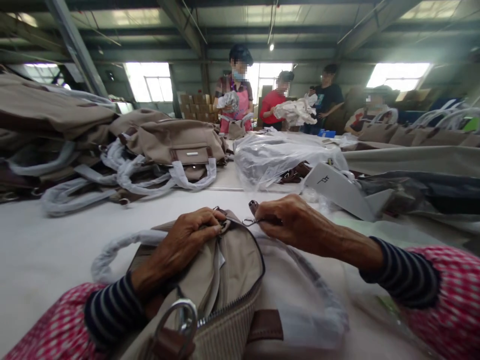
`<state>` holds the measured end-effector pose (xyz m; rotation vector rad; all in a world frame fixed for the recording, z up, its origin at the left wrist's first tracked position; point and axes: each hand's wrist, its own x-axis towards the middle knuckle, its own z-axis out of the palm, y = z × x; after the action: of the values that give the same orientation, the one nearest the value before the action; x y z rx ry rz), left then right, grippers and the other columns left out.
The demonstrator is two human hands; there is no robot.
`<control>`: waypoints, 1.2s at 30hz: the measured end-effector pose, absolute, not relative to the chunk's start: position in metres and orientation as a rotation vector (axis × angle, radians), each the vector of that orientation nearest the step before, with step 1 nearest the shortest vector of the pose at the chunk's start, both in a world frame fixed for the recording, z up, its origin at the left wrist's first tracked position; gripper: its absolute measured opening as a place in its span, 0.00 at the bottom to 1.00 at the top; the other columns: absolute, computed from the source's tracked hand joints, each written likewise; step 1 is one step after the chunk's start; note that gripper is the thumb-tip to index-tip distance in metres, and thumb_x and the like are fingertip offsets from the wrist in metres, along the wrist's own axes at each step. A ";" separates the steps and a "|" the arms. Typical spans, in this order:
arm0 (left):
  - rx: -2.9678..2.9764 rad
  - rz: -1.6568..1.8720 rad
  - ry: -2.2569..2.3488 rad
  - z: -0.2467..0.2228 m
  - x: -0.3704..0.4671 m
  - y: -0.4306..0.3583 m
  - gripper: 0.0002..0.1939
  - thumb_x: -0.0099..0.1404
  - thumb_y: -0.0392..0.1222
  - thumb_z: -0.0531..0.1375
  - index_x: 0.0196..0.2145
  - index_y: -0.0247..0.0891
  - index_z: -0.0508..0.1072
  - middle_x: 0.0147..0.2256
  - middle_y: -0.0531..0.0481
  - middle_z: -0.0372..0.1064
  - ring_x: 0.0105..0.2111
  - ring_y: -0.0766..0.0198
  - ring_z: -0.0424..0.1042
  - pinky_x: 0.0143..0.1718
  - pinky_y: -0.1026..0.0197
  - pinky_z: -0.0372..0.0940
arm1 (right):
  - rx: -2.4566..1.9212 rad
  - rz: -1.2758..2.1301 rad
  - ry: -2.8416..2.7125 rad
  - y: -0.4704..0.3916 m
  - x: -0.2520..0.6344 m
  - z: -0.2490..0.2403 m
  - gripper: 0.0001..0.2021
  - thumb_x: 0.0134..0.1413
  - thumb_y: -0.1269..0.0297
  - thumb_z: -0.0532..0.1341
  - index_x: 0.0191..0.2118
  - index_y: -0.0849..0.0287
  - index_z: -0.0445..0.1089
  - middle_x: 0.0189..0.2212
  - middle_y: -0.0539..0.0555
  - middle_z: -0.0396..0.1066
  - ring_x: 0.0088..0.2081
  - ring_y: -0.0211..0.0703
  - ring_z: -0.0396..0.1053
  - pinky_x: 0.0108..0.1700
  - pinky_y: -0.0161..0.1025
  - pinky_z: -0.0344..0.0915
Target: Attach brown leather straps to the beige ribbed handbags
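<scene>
A beige handbag (240, 255) lies in front of me with its zipped mouth open and its lining showing. My left hand (193, 232) rests over the far end of the mouth, fingers and thumb closed on the edge near a metal fitting. Just right of that end, my right hand (285, 217) is closed around a dark brown strap end (254, 206) with a metal hook (248, 222); most of the strap is hidden in the fist. A large metal ring (180, 315) on a brown tab is at the bag's near end. Plastic wraps the bag's handles (112, 252).
Beige bags with wrapped handles (168, 145) are piled at the left. Ahead lies a clear plastic bag (285, 155) holding brown straps, beside a white card (333, 185). More bags (397, 132) stand at the right. Several people work across the white table (41, 245).
</scene>
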<state>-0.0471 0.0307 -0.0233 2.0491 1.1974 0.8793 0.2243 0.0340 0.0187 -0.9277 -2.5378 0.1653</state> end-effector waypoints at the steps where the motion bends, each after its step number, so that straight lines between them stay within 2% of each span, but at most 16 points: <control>1: 2.040 0.891 1.194 -0.023 -0.046 0.030 0.08 0.68 0.42 0.59 0.32 0.40 0.77 0.49 0.52 0.77 0.52 0.56 0.73 0.55 0.56 0.62 | -0.924 0.183 -2.584 0.030 0.218 0.024 0.06 0.59 0.75 0.61 0.31 0.62 0.72 0.22 0.47 0.65 0.25 0.34 0.57 0.31 0.35 0.49; 6: 1.986 0.925 1.229 -0.020 -0.042 0.026 0.09 0.65 0.42 0.59 0.27 0.39 0.71 0.43 0.50 0.78 0.44 0.56 0.74 0.48 0.55 0.63 | -0.983 0.120 -2.823 0.019 0.177 0.027 0.04 0.59 0.76 0.60 0.36 0.64 0.73 0.30 0.55 0.74 0.29 0.37 0.63 0.32 0.38 0.50; 8: 1.965 0.933 1.230 -0.019 -0.041 0.025 0.09 0.64 0.42 0.59 0.27 0.39 0.71 0.43 0.49 0.79 0.45 0.55 0.74 0.48 0.54 0.63 | -0.989 0.071 -2.862 0.017 0.168 0.017 0.05 0.60 0.76 0.59 0.39 0.64 0.73 0.33 0.58 0.76 0.30 0.39 0.65 0.32 0.39 0.50; 11: 1.941 0.959 1.215 -0.020 -0.041 0.023 0.08 0.62 0.41 0.58 0.26 0.39 0.72 0.45 0.48 0.79 0.47 0.54 0.74 0.49 0.54 0.62 | -1.033 0.014 -2.833 0.013 0.163 0.000 0.07 0.60 0.77 0.57 0.41 0.64 0.71 0.33 0.57 0.76 0.29 0.40 0.65 0.31 0.40 0.48; 16: 1.901 0.973 1.255 -0.023 -0.040 0.021 0.07 0.59 0.40 0.58 0.24 0.39 0.70 0.45 0.47 0.79 0.47 0.54 0.74 0.49 0.54 0.62 | -1.104 0.029 -2.707 0.010 0.161 -0.016 0.08 0.59 0.77 0.57 0.42 0.63 0.71 0.35 0.57 0.76 0.32 0.42 0.69 0.33 0.40 0.51; 25: 1.881 0.979 1.259 -0.019 -0.038 0.020 0.07 0.59 0.41 0.58 0.25 0.39 0.70 0.44 0.47 0.79 0.44 0.54 0.75 0.47 0.54 0.63 | -1.094 -0.061 -2.671 0.009 0.156 -0.023 0.10 0.57 0.80 0.54 0.39 0.62 0.70 0.33 0.56 0.75 0.29 0.43 0.69 0.32 0.41 0.50; 36: 1.900 0.968 1.264 -0.019 -0.038 0.018 0.07 0.59 0.42 0.58 0.25 0.39 0.71 0.43 0.47 0.79 0.45 0.54 0.74 0.48 0.53 0.63 | -1.225 -0.025 -2.723 0.008 0.153 -0.019 0.09 0.60 0.77 0.55 0.40 0.62 0.70 0.34 0.57 0.76 0.33 0.46 0.73 0.34 0.43 0.53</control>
<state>-0.0380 0.0176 -0.0194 1.8999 1.2641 0.9680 0.1530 0.0079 -0.0195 -1.2253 -2.7232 -0.0251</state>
